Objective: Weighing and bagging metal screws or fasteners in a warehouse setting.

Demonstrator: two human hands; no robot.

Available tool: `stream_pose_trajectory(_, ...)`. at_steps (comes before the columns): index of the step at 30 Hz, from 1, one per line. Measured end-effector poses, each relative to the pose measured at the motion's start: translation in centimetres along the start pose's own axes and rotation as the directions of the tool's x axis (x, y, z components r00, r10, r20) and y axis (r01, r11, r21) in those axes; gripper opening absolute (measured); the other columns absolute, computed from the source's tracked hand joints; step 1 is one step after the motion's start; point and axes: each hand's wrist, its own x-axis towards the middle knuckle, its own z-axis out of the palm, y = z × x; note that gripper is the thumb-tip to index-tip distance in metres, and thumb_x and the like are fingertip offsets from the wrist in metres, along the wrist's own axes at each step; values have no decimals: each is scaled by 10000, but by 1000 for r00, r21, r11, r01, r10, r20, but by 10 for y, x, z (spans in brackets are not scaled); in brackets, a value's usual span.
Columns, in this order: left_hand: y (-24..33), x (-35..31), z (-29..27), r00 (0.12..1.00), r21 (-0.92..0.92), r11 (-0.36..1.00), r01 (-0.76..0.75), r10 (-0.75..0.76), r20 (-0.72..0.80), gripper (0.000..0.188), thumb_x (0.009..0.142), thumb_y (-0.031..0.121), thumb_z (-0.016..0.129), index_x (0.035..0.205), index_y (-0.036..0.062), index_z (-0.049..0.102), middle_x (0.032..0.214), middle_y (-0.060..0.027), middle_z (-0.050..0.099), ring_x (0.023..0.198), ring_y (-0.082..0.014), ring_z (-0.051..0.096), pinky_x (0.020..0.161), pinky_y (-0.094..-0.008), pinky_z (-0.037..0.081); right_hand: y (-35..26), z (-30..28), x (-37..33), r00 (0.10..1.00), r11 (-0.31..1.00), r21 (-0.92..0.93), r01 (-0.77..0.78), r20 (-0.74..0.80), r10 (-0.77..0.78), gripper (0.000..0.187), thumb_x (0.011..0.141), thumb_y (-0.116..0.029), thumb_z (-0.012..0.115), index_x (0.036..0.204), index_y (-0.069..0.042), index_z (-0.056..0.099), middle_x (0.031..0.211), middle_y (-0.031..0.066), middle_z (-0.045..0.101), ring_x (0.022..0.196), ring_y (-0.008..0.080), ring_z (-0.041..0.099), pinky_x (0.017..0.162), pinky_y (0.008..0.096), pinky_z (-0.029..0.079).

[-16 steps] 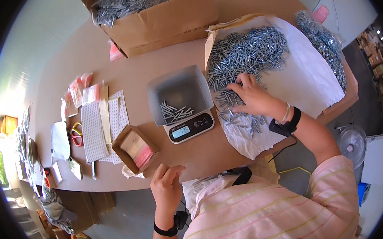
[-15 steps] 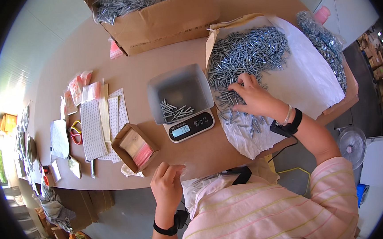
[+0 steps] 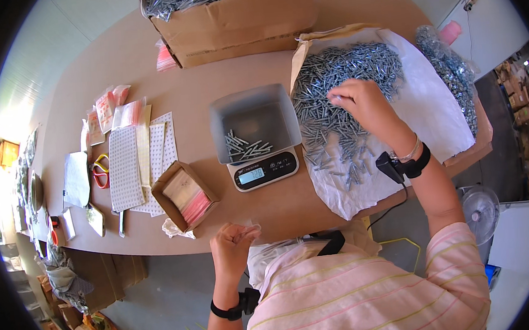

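My right hand (image 3: 361, 100) is above a spread pile of grey metal screws (image 3: 355, 63) on white sheeting (image 3: 429, 110). Its fingers are pinched together, with a small glint at the tips that is too small to make out. Left of the pile stands a digital scale (image 3: 266, 170) with a lit display. On it sits a grey open tray (image 3: 255, 113) with several screws (image 3: 248, 146) lying in its near part. At the table's front edge my left hand (image 3: 230, 244) is closed on a small clear plastic bag (image 3: 254, 230), mostly hidden by the fingers.
A small cardboard box (image 3: 170, 181) of pink-edged bags stands left of the scale. Beyond it lie printed label sheets (image 3: 125, 168), red scissors (image 3: 100, 171) and filled bags (image 3: 106, 108). At the back is a large carton (image 3: 243, 28) of screws; bagged hardware (image 3: 448, 72) lies far right.
My right hand has lifted from the screws and moved slightly up and right, its spread fingers now pinched together. My left hand stays near the table edge, tilted a little. The view has shifted slightly.
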Motion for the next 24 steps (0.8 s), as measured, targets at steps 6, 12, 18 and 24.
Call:
stream_pose_trajectory(6, 35, 7, 8, 994, 272, 959, -85, 63, 89, 285, 645, 93, 921, 792, 7, 692, 781, -76, 557, 743, -242, 575, 656, -357, 461, -61, 23, 41, 986, 960, 266, 91, 109, -124, 248, 899, -161, 722, 1086, 0, 742, 1042, 176, 729, 892, 297, 706, 837, 340, 547)
stream_pose_trajectory(12, 42, 8, 6, 968, 432, 868, -246, 241, 67, 274, 622, 73, 905, 754, 46, 666, 928, -86, 620, 1007, -323, 561, 882, -433, 453, -47, 48, 46, 954, 954, 63, 295, -80, -290, 426, 883, -279, 755, 1219, -26, 693, 1177, 202, 669, 1095, 359, 633, 974, 393, 494)
stream_pose_trajectory(18, 11, 6, 4, 984, 248, 952, -178, 177, 25, 217, 760, -13, 817, 880, 29, 642, 945, -86, 701, 901, -241, 660, 908, -387, 501, 17, 48, 48, 955, 999, 9, -53, 293, 48, 178, 804, -123, 757, 953, -39, 709, 920, 137, 680, 922, 334, 654, 830, 432, 515)
stream_pose_trajectory(24, 29, 0, 14, 996, 191, 978, -87, 82, 30, 215, 807, -20, 793, 940, 21, 629, 897, -70, 684, 841, -163, 637, 802, -295, 506, 38, 112, 43, 931, 948, -108, 298, 252, -264, 290, 643, -158, 857, 905, -118, 738, 968, 87, 631, 1015, 323, 552, 870, 415, 457)
